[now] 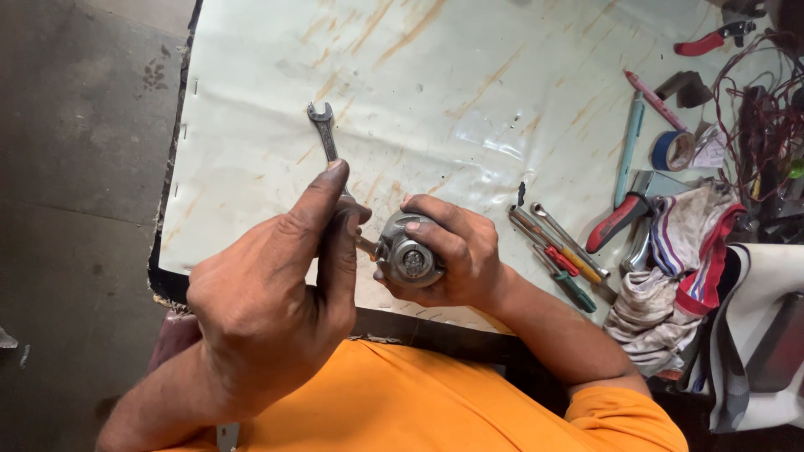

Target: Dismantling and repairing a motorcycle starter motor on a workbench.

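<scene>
Both hands were down at the lower middle of the frame, right at the near edge of the bench (251, 84), which had a pale, rust-streaked sheet over it. The right hand (456, 251) was wrapped tight around a small round metal part (409, 255), greyish, with its grubby end face turned up toward the camera. The left hand (268, 293) was closed on the lower end of an open-ended spanner (327, 138); the thumb ran up along the shank, and the spanner's free head stuck out toward the upper left of the frame. Where the spanner's lower end met the part was hidden behind the fingers, so I couldn't tell exactly how it sat on it.

Off to the right of the frame there was the usual clutter: a few screwdrivers (561, 255) lying together just right of the right hand, a striped rag (678, 259) beside them, pliers with a red-and-black handle (615, 222), a roll of blue tape (670, 151), and red-handled cutters (712, 39) up in the top right corner. A tangle of wires (766, 117) sat along the right edge. An orange shirt (402, 402) filled the bottom.
</scene>
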